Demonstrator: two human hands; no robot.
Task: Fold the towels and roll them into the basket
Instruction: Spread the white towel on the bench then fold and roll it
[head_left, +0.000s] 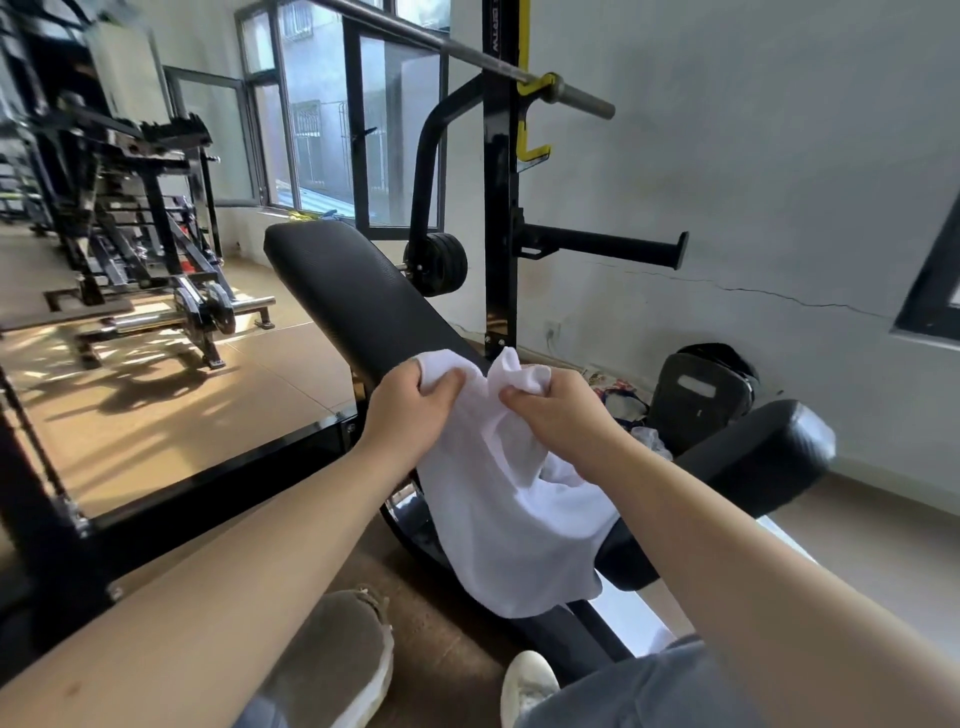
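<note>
- The left grip (415, 402) (a bare hand, like its partner) is closed on the top edge of the white towel (498, 519), fingers curled over the cloth and thumb pressed against it.
- The right grip (558, 415) pinches a bunched bit of the same edge just beside the left one, with a peak of cloth sticking up between them.
- The two sit close together, likely because the person is feeling along the hem for the corners before spreading it.
- The towel hangs from both grips in loose, uneven folds. Its lower part drapes over the near end of the weight bench (358, 296), against the seat pad (758, 452), so the cloth stays off the floor.
- The slanted backrest lies right behind the hands, and it looks like the handiest surface for laying the towel flat.
- No basket is in view, so the rolling and stowing look some way off. The folding itself seems barely begun.
- A dark bag (696, 395) sits by the wall beyond the seat pad, and a barbell (571, 93) rests on the rack overhead.
</note>
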